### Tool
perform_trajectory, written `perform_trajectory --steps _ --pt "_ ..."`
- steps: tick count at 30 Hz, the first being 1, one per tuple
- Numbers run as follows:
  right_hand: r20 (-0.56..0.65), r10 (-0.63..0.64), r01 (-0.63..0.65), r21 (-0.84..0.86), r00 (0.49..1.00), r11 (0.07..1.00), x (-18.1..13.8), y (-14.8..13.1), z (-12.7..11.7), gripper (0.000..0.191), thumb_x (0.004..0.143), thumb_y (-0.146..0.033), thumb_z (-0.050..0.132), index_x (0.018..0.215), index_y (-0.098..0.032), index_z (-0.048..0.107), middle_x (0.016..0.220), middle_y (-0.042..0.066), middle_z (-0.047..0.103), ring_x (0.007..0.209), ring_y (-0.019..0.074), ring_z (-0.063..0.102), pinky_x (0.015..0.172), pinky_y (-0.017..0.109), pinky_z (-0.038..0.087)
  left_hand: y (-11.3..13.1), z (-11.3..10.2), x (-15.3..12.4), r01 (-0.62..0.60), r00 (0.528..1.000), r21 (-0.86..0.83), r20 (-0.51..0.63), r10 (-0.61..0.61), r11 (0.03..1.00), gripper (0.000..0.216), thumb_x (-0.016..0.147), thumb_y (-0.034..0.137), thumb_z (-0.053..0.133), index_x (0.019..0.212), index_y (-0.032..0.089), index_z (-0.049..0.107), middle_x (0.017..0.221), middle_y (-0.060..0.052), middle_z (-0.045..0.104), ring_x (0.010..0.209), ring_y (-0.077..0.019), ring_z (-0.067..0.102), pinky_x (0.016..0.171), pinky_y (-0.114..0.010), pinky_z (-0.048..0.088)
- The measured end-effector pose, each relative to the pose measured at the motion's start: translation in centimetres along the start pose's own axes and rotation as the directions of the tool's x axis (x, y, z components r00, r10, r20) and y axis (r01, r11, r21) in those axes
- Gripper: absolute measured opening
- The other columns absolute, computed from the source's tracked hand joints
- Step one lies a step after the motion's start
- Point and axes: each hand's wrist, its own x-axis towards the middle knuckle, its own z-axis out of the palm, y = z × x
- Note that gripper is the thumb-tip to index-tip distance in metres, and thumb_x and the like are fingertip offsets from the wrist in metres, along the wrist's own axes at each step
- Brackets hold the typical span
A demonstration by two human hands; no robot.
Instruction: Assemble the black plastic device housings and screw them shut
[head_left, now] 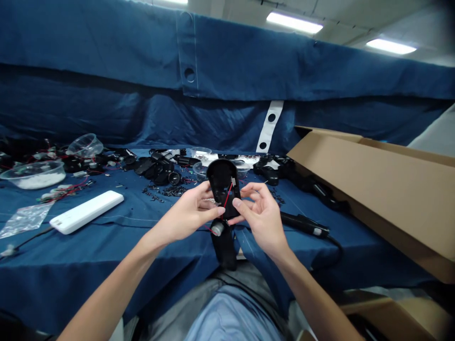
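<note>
Both hands are raised over the near edge of the table [142, 237], which is draped in creased blue cloth.

- Left hand [188, 213]: closed on the black plastic housing [222, 182], thumb across its open face, fingers behind its left rim.
- Right hand [261, 213]: thumb tip pressed on the housing's lower right edge, forefinger behind it in a pinch. The other fingers are curled loosely and clear of it.
- Housing: a matte, hollow shell with a rounded top, held upright with its inner side toward the camera. A thin red wire [227, 194] runs down the inside. A small grey cylindrical motor [217, 228] hangs just below the thumbs. A narrower black handle section [223, 248] goes on downward past the table edge, above the lap.

Around it:
- A white, smooth, bar-shaped casing [87, 211] lies flat to the left, well apart.
- A crinkled clear plastic bag [23, 219] lies near the casing.
- Two clear plastic bowls stand farther left [35, 173] and behind [85, 144].
- A heap of black plastic parts [159, 168] with scattered small screws [167, 191] sits behind the hands.
- A black corded screwdriver [302, 222] lies just right of the right hand.
- An open cardboard box [384, 189], its flap up, closes off the right side.

Bare cloth lies between the white casing and the left forearm. The near edge in front of the body is open.
</note>
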Motion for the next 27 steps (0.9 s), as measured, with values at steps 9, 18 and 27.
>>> perform_trajectory --steps 9,18,27 --pt "0.015 -0.207 0.183 -0.533 0.978 0.826 -1.1 -1.4 -0.1 0.025 0.087 -0.044 0.080 0.080 -0.020 0.077 0.071 0.001 0.066 0.062 0.0121 0.054 0.055 0.026 0.045 -1.8 2.1 0.0 -0.137 0.932 0.299 -0.284 0.225 0.944 0.066 0.077 0.022 0.076 0.141 0.014 0.063 0.097 -0.006 0.077 0.075 -0.0165 0.073 0.063 -0.025 0.062" --pt "0.173 0.166 -0.138 -0.167 0.971 0.976 0.5 -2.2 -2.0 0.035 0.074 -0.048 0.091 0.084 -0.017 0.078 0.071 0.003 0.073 0.063 0.0152 0.066 0.054 0.024 0.048 -1.6 1.9 -0.1 -0.112 0.971 0.198 -0.186 0.149 0.974 0.067 0.085 0.026 0.076 0.148 0.021 0.056 0.105 -0.006 0.075 0.079 -0.0165 0.072 0.064 -0.028 0.066" --pt "0.285 -0.243 0.316 -0.247 0.927 0.916 0.7 -2.6 -2.4 0.014 0.091 -0.029 0.079 0.080 -0.021 0.074 0.093 0.004 0.067 0.085 0.0167 0.065 0.069 0.028 0.056 -3.1 4.6 0.4 -0.104 0.990 0.032 -0.089 0.106 0.994 0.058 0.083 0.028 0.083 0.133 0.020 0.055 0.134 -0.013 0.065 0.119 -0.0295 0.067 0.095 -0.041 0.061"
